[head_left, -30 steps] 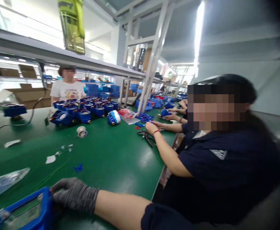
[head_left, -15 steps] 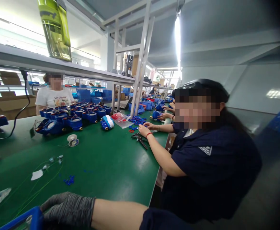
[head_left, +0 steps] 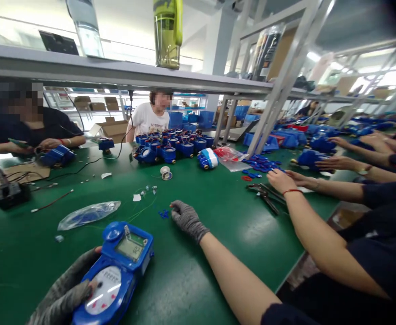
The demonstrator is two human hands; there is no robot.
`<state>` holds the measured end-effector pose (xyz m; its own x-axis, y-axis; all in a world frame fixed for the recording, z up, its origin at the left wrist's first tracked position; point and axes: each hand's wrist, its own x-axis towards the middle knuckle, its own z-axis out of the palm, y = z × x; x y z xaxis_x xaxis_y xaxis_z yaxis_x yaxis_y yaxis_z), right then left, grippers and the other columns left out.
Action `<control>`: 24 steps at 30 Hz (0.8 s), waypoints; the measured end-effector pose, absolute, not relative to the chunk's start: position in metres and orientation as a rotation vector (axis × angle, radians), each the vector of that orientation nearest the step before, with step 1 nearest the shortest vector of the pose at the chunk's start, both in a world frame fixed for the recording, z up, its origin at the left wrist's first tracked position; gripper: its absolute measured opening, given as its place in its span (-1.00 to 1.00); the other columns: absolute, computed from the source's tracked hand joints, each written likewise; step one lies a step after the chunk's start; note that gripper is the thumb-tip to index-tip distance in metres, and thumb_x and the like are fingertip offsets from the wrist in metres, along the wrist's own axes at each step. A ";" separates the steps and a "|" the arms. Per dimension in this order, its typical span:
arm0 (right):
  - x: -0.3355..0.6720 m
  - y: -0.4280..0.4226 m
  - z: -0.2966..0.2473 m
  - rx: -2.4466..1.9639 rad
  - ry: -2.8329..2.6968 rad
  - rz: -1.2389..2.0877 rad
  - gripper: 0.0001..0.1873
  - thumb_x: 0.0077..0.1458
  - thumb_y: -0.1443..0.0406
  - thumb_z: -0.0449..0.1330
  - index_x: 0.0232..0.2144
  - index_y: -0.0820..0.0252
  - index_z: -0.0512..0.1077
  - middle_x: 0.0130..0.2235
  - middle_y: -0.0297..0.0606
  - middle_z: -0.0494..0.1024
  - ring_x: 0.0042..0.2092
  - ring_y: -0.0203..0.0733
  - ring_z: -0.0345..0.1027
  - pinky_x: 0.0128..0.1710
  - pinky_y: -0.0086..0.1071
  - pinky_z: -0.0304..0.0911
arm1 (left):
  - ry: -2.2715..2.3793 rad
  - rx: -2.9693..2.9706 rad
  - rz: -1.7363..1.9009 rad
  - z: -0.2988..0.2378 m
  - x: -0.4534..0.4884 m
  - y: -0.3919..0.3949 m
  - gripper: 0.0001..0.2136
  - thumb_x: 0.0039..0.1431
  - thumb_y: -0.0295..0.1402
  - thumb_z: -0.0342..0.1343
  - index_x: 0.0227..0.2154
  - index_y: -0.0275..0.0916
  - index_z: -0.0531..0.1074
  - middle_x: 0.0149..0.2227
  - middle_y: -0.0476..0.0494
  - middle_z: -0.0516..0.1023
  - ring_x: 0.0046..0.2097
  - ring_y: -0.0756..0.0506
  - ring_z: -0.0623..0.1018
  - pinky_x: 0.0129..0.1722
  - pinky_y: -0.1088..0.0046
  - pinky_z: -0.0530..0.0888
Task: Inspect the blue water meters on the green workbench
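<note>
My left hand (head_left: 67, 286), in a grey striped glove with bare fingertips, is closed round a blue water meter (head_left: 130, 275) at the bottom left. Its thumb lies across the white dial, above which is a small lit screen with digits. My right hand (head_left: 189, 221), in the same kind of glove, reaches over the green table just right of several small blue plastic pieces (head_left: 164, 214). Its fingers are stretched out and nothing shows in them; their undersides are hidden. A clear plastic bag (head_left: 89, 214) with blue contents lies beyond the meter.
A solder spool (head_left: 165, 173) and a white scrap (head_left: 137, 197) lie ahead. Several blue meters (head_left: 167, 153) stand below the shelf (head_left: 191, 77). At right, a co-worker's hands (head_left: 282, 180) work near pliers (head_left: 267, 198). A black device (head_left: 10, 194) with cables stands at left.
The view has swung left and down, bringing the whole meter and my left hand into sight. My right hand has left the meter's edge and moved out to the small blue pieces.
</note>
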<state>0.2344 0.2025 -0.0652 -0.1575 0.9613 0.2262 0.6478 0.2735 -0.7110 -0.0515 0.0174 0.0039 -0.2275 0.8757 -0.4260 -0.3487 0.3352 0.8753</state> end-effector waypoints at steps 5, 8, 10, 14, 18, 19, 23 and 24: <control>0.221 0.203 -0.070 -1.583 -2.005 0.382 -0.72 0.09 0.33 0.10 -0.15 0.17 0.50 -0.15 -0.20 0.54 -0.12 -0.21 0.37 -0.04 -0.40 0.19 | 1.275 0.543 1.250 0.003 -0.051 0.015 -0.33 -0.31 -0.29 0.46 0.00 -0.20 0.47 -0.04 -0.25 0.57 -0.12 -0.41 0.57 -0.29 0.25 0.58; 0.217 0.201 -0.067 -1.670 -2.033 0.329 -0.74 0.13 0.29 0.08 -0.17 0.13 0.52 -0.16 -0.19 0.52 -0.10 -0.21 0.34 -0.04 -0.41 0.17 | 1.263 0.527 1.334 -0.009 -0.054 0.019 -0.43 -0.28 -0.33 0.44 -0.09 -0.20 0.49 -0.12 -0.21 0.60 -0.26 -0.31 0.60 -0.41 0.33 0.57; 0.216 0.202 -0.066 -1.707 -2.068 0.319 -0.75 0.15 0.26 0.07 -0.19 0.11 0.52 -0.17 -0.20 0.50 -0.12 -0.22 0.34 -0.08 -0.42 0.17 | 1.257 0.520 1.359 -0.015 -0.055 0.023 -0.46 -0.31 -0.35 0.45 -0.14 -0.20 0.50 -0.17 -0.20 0.62 -0.32 -0.28 0.60 -0.43 0.32 0.57; 0.216 0.203 -0.067 -1.735 -2.098 0.279 -0.74 0.18 0.25 0.04 -0.21 0.14 0.50 -0.16 -0.18 0.48 -0.12 -0.23 0.32 -0.11 -0.43 0.16 | 1.294 0.564 1.297 -0.006 -0.058 0.022 -0.49 -0.31 -0.32 0.46 -0.17 -0.23 0.54 -0.16 -0.26 0.62 -0.24 -0.35 0.60 -0.38 0.27 0.59; 0.214 0.202 -0.067 -1.733 -2.103 0.266 -0.75 0.18 0.25 0.04 -0.21 0.16 0.50 -0.17 -0.17 0.49 -0.10 -0.21 0.33 -0.07 -0.41 0.15 | 1.473 0.688 1.179 0.017 -0.056 0.008 -0.42 -0.32 -0.28 0.47 -0.10 -0.12 0.55 0.02 -0.18 0.54 0.08 -0.46 0.44 -0.16 0.22 0.58; 0.213 0.202 -0.066 -1.732 -2.109 0.268 -0.75 0.19 0.25 0.04 -0.21 0.15 0.50 -0.17 -0.17 0.49 -0.10 -0.21 0.33 -0.06 -0.41 0.16 | 1.493 0.713 1.185 0.020 -0.055 0.005 -0.40 -0.34 -0.26 0.48 -0.08 -0.10 0.54 0.03 -0.15 0.53 0.13 -0.47 0.40 -0.11 0.20 0.56; 0.212 0.199 -0.063 -1.746 -2.089 0.245 -0.72 0.22 0.27 -0.01 -0.20 0.21 0.48 -0.16 -0.12 0.50 -0.09 -0.20 0.34 -0.04 -0.40 0.17 | 1.490 0.842 1.222 0.012 -0.057 0.007 -0.40 -0.33 -0.18 0.46 -0.10 -0.14 0.55 0.04 -0.18 0.53 0.14 -0.45 0.39 -0.04 0.23 0.53; 0.213 0.197 -0.061 -1.751 -2.080 0.237 -0.71 0.23 0.29 -0.03 -0.19 0.24 0.47 -0.15 -0.10 0.50 -0.08 -0.19 0.34 -0.03 -0.39 0.16 | 1.463 0.841 1.226 0.006 -0.057 0.011 -0.40 -0.32 -0.17 0.46 -0.09 -0.16 0.55 0.03 -0.20 0.53 0.11 -0.44 0.42 -0.06 0.24 0.54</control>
<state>0.2125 0.1974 -0.0611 -0.1277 0.9718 0.1984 0.9021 0.1969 -0.3840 -0.0573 0.0107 0.0060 -0.2495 0.9336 -0.2572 -0.0899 0.2421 0.9661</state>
